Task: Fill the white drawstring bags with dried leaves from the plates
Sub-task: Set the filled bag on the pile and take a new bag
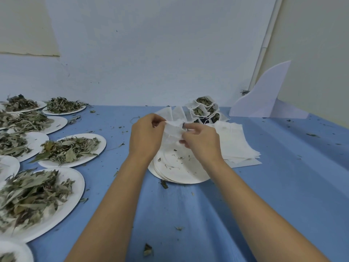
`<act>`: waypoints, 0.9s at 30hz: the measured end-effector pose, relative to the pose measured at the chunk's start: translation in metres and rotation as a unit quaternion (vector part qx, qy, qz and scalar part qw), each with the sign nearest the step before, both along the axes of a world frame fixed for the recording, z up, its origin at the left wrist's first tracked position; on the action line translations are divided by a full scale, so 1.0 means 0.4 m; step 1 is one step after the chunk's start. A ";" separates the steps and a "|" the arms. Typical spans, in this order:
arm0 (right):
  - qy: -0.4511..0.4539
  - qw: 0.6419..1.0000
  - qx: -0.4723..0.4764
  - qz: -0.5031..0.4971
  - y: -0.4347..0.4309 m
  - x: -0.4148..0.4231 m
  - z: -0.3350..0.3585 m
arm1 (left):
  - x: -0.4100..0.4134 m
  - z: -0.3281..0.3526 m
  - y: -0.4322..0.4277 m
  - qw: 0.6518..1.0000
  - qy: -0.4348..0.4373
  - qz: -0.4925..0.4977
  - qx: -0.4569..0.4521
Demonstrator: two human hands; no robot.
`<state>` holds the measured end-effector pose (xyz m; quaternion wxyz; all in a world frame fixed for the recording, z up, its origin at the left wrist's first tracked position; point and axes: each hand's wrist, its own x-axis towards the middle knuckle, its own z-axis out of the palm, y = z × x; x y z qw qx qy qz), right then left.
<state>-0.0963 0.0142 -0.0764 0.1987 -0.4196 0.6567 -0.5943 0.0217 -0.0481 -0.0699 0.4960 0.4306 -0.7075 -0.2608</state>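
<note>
Above stacked empty plates point(181, 167), left hand point(146, 135), right hand point(201, 142), pinching white bag point(173, 129)

This is a plain room set up for small-scale hand packing. A table under a blue cloth point(264, 186) stands against a bare, scuffed pale wall point(151, 53). Paper plates point(103, 146) heaped with dried leaves crowd the space left of the left hand point(145, 137). Flat empty bags point(236, 142) lie stacked just right of the right hand point(203, 141), with filled bags point(203, 105) beyond both.
</note>
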 end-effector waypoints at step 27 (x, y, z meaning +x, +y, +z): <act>0.472 0.861 0.094 -0.163 -0.016 0.002 -0.037 | -0.038 0.028 0.056 0.989 -0.143 -0.035 -0.003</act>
